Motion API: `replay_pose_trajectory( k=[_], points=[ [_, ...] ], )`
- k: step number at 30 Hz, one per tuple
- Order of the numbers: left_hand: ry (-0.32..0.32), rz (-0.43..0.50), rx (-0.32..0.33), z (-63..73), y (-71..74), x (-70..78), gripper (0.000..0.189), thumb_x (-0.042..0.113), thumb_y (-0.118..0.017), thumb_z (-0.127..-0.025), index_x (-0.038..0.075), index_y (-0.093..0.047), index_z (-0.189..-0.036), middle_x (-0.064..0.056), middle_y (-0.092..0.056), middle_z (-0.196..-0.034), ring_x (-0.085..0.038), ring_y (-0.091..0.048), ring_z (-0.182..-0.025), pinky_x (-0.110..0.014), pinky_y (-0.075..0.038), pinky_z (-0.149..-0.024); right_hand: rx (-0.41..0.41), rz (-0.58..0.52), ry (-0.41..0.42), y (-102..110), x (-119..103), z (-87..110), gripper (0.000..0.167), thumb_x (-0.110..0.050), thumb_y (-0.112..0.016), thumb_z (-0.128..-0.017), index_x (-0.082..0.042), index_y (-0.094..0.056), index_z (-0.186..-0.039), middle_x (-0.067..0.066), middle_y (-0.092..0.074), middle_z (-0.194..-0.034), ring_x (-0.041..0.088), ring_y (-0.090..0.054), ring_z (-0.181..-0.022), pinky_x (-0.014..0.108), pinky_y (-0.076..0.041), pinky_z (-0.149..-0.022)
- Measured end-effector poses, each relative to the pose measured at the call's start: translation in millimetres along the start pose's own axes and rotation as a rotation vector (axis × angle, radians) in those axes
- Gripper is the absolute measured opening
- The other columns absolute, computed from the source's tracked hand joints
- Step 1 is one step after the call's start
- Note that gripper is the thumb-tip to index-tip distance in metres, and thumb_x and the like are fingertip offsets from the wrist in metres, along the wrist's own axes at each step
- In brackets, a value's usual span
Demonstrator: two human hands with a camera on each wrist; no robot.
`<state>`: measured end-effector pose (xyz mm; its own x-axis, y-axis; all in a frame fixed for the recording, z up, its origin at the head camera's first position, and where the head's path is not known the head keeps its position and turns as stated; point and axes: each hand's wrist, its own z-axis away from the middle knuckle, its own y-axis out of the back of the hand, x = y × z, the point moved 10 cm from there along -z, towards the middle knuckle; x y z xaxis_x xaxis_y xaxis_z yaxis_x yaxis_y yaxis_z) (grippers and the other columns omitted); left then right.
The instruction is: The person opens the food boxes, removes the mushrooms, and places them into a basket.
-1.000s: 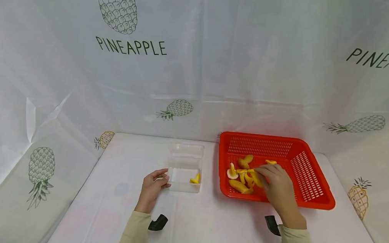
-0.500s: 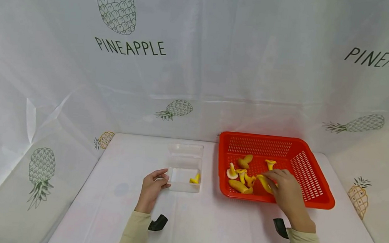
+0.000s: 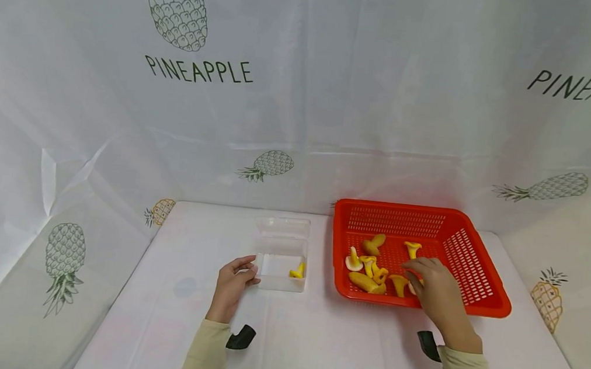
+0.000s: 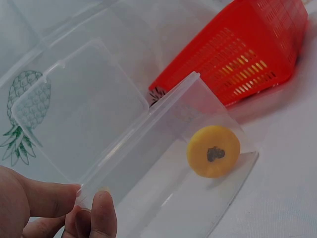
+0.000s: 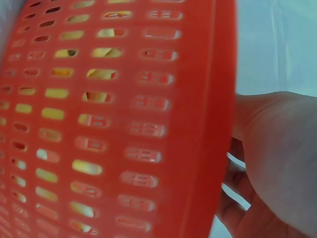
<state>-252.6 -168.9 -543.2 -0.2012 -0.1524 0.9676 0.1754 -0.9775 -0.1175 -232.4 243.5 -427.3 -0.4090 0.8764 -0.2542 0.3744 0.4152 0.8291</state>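
My left hand [image 3: 232,287] pinches the left wall of a clear plastic box [image 3: 271,283] between thumb and fingers. Its hinged lid [image 3: 283,227] stands open at the back. One yellow mushroom [image 3: 298,271] lies in the right end of the box; the left wrist view shows its round end [image 4: 214,151] with a dark spot. My right hand [image 3: 438,296] reaches into a red basket [image 3: 398,214], fingers bent down. Just left of its fingertips lies a trumpet-shaped yellow mushroom [image 3: 398,284]. Another pale piece shows partly under the fingers; whether they grip it is hidden.
Several more mushrooms lie in the basket, among them a white-capped one [image 3: 354,261], a brownish one [image 3: 373,244], a long one [image 3: 367,283] and a yellow one [image 3: 412,249] towards the back. The basket's raised wall [image 5: 198,124] stands between the right wrist camera and the mushrooms.
My right hand has moved right within the basket, uncovering the yellow mushroom at the back. The trumpet-shaped mushroom at its fingertips now lies apart from them. The left hand and box stay put.
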Motion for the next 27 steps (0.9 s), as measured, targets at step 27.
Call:
replay_pose_trajectory(
  k=[27],
  points=[
    [-0.01,0.007,-0.006,2.3,-0.6,3.1,0.04,-0.006,-0.062,-0.102,-0.016,-0.055,-0.14,-0.008,-0.056,-0.104,-0.014,-0.061,-0.083,-0.024,-0.062,-0.073,-0.111,-0.168,0.36,-67.2,-173.9,-63.6,0.022,-0.004,-0.091,-0.081,-0.011,-0.082,-0.1,0.001,-0.078,-0.099,0.021,-0.067,-0.095,0.033,-0.06,-0.081]
  ],
)
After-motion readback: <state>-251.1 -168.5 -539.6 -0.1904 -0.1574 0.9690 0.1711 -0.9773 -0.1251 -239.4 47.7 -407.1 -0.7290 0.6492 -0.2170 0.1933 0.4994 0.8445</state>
